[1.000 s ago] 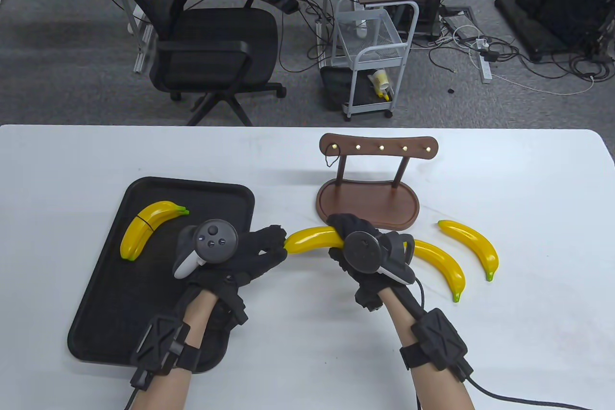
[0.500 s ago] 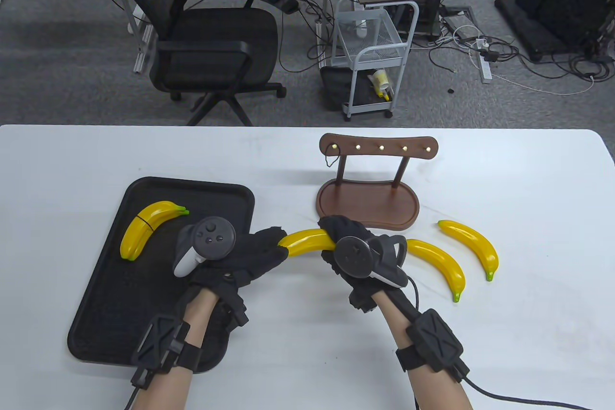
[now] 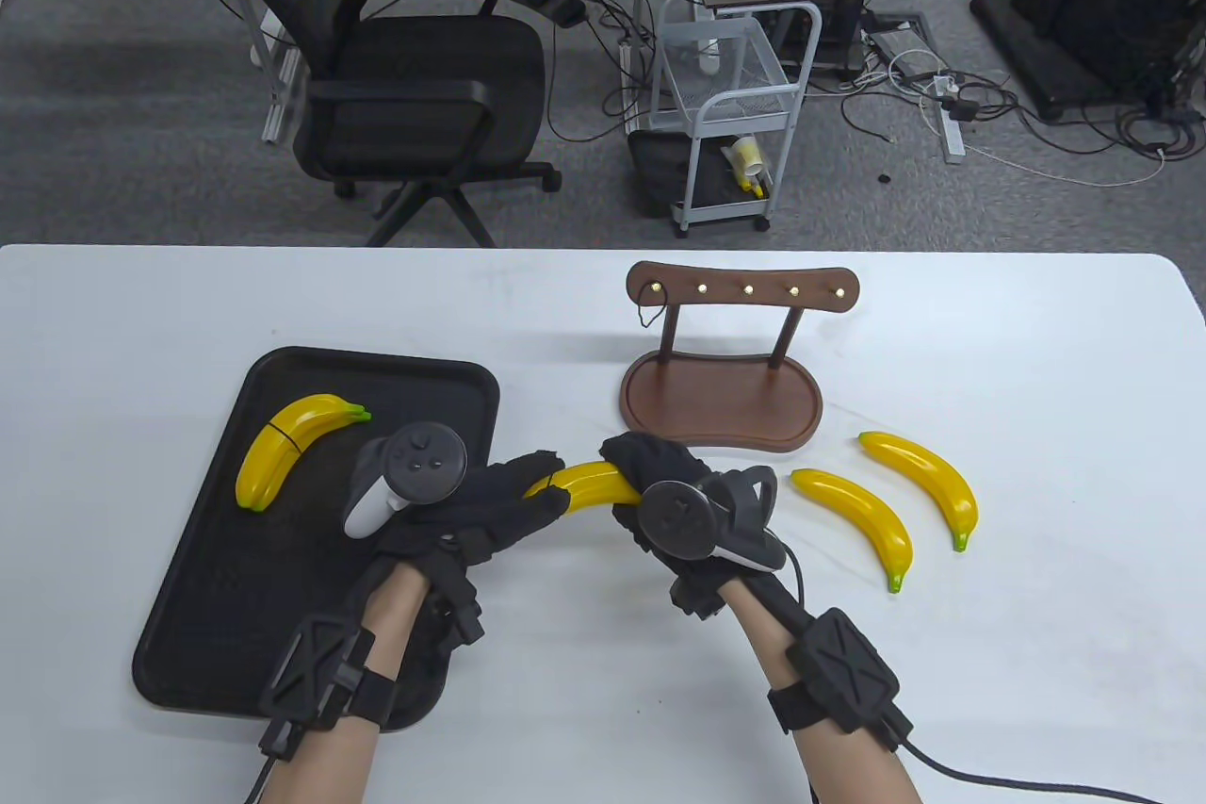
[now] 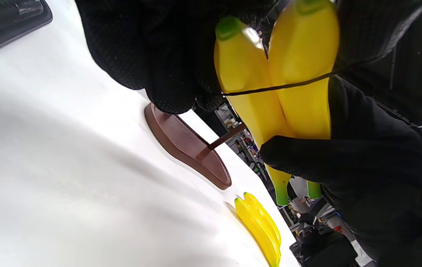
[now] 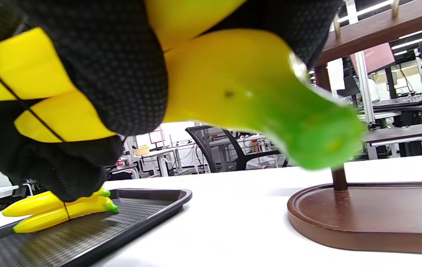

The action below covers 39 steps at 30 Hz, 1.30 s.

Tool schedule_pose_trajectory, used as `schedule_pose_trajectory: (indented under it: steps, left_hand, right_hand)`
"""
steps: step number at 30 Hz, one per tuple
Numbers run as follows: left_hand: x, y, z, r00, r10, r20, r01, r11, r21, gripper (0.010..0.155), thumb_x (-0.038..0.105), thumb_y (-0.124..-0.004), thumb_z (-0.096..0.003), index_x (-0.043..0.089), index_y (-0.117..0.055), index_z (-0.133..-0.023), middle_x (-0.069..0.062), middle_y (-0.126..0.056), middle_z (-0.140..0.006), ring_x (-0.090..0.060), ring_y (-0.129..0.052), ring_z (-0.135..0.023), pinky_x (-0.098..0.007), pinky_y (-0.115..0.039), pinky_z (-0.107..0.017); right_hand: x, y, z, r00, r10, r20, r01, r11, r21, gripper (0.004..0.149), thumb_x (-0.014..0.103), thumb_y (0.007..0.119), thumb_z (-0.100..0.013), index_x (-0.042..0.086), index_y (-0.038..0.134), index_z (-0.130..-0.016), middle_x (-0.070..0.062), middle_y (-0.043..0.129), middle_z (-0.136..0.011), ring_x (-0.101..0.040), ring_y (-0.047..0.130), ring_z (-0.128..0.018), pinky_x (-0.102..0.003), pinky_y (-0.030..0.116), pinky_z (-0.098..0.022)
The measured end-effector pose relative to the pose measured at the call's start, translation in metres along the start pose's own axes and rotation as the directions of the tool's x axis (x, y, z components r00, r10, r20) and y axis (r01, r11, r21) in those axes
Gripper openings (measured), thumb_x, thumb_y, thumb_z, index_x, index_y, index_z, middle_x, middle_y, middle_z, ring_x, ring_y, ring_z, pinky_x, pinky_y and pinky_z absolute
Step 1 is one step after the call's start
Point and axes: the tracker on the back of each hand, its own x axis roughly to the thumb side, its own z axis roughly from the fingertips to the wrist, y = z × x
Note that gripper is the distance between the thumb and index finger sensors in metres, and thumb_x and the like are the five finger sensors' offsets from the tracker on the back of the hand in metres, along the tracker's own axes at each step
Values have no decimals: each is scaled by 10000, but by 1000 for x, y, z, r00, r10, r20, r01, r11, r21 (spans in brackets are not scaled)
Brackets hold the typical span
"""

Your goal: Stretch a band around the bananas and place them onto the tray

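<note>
Both hands' grip wraps the glossy yellow plastic banana pair (image 3: 589,485), thin black band (image 4: 288,86) on; light, stiff, slippery, so hold mid-body.

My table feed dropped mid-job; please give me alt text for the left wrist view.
Two black-gloved hands, left hand and right hand, hold a pair of glossy yellow plastic bananas with a thin black elastic band across them, above the white table; a brown wooden stand sits behind.

Six bananas: two banded on one black tray (image 3: 226,597), two held with a band, two loose at right; one wooden rack (image 3: 721,403); two gloved hands.
</note>
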Motion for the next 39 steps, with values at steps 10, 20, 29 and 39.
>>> schedule_pose_trajectory:
  steps: [10,20,29,39]
  left_hand:
    - [-1,4,1,1000,18,-3,-18,999,42,824,635,-675,-582,46,-543,-1143,-184,-779,-1101,-415,-868,-944,-592,-668,-738]
    - [2,11,6,1000,-24,-9,25,995,101,822,640,-719,-569,81,-536,-1144,-160,-763,-1115,-402,-842,-965,-579,-649,-755]
    - [19,18,14,991,-130,20,125,980,155,816,638,-741,-551,129,-520,-1149,-127,-731,-1143,-383,-817,-993,-567,-630,-777]
    - [27,14,13,986,-155,52,146,977,156,807,636,-750,-538,186,-492,-1156,-83,-688,-1180,-361,-775,-1039,-549,-606,-807]
  right_hand:
    - [8,1,1,999,-24,30,24,999,-20,680,283,946,-436,111,628,-1013,-155,756,-1012,-362,870,-840,-460,822,-590]
    - [-2,0,1,986,-167,25,167,986,24,725,413,853,-488,141,532,-1077,-145,656,-1087,-393,779,-915,-505,761,-621]
    - [-32,4,1,853,-516,-76,521,849,82,858,604,736,-493,98,455,-1126,-209,577,-1131,-477,700,-957,-572,712,-618]
    - [-42,10,2,740,-666,-92,672,738,65,864,615,753,-492,79,489,-1116,-194,647,-1093,-453,806,-850,-564,749,-558]
